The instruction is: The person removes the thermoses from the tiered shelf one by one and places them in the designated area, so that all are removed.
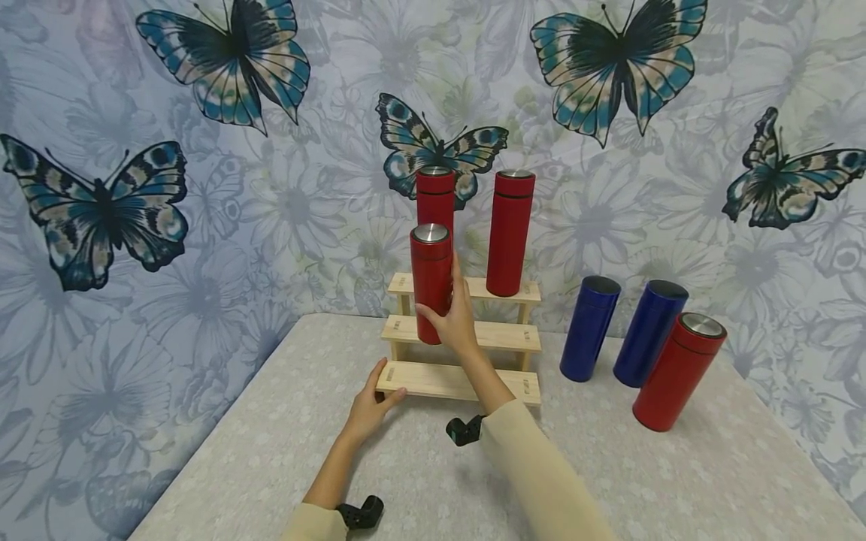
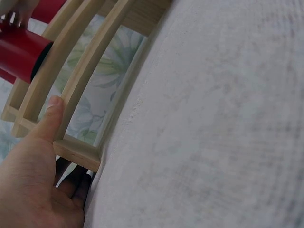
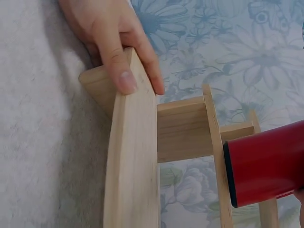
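Note:
A three-tier wooden stand (image 1: 440, 382) stands on the table. My right hand (image 1: 458, 319) holds a red thermos (image 1: 431, 278) upright, its base at the middle tier; in the right wrist view the base (image 3: 270, 164) meets that tier's board, and whether it bears weight I cannot tell. With my left hand (image 1: 368, 409) I grip the left end of the lowest tier, thumb on one face and fingers around the edge, as the left wrist view of this hand (image 2: 35, 175) shows. On the top tier are two more red thermoses, one (image 1: 435, 197) partly hidden behind the held one, another (image 1: 511, 233) at the right.
Right of the stand, two blue thermoses (image 1: 590, 328) (image 1: 651, 333) stand on the pale tablecloth (image 1: 271, 451). A third red thermos (image 1: 679, 372) is nearer, overlapping one blue one in view. A butterfly-patterned backdrop (image 1: 325, 195) hangs close behind the stand.

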Tool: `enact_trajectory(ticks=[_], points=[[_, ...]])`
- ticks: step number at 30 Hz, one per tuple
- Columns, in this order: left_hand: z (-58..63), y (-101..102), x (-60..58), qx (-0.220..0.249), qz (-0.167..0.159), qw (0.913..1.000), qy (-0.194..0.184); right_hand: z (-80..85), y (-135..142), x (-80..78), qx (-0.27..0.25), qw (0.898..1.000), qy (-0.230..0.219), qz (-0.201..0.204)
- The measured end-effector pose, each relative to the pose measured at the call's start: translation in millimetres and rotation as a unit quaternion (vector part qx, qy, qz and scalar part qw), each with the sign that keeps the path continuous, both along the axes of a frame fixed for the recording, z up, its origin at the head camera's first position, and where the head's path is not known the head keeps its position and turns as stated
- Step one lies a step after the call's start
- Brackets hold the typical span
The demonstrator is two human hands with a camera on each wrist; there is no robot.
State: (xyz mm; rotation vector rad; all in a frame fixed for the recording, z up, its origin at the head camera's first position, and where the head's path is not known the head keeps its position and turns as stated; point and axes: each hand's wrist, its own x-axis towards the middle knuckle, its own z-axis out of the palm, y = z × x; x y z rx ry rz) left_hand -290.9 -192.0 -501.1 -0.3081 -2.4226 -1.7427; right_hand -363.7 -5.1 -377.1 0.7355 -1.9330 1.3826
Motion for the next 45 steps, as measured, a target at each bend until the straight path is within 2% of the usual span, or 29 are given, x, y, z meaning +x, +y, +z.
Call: enact_trajectory(ticks=[5,8,13,15,20,26,29,31,38,45], points=[[-19.8,-4,-10.8,-0.008,0.010,0.9999,0.003,-5.0,11,15.8,-0.018,1.000,-0.005,0.015],[-25.5,-3,-13.2,-0.002,0.009,1.0000,0.000,-4.8,21,31.2,-0.042,0.999,-0.006,0.034],[-24.6,-3,-12.6,0.000,0.011,0.9999,0.008,12.0,41,63.7,-0.060,0.997,-0.002,0.042],[-14.6,-2,-7.4,0.001,0.003,1.0000,0.005,16.7,51,72.4,-0.062,0.998,-0.003,0.033],[5.8,1,6.6,0.008,-0.017,0.9998,-0.006,12.9,84,86.5,-0.064,0.998,-0.005,0.003],[7.0,1,7.5,0.005,-0.021,0.9998,-0.002,5.1,127,97.1,-0.058,0.997,0.016,-0.049],[7.1,0,6.7,0.002,-0.016,0.9998,-0.008,1.0,146,100.5,-0.053,0.996,0.012,-0.076],[5.5,-1,5.5,-0.002,-0.012,0.9999,-0.003,-2.5,156,102.4,-0.047,0.994,0.010,-0.099],[-17.9,-5,-11.4,-0.004,0.003,1.0000,-0.001,-17.0,184,107.6,-0.048,0.984,-0.015,-0.169],[-20.6,-5,-12.1,-0.005,0.006,1.0000,-0.006,-35.8,198,113.3,-0.045,0.976,-0.038,-0.211]])
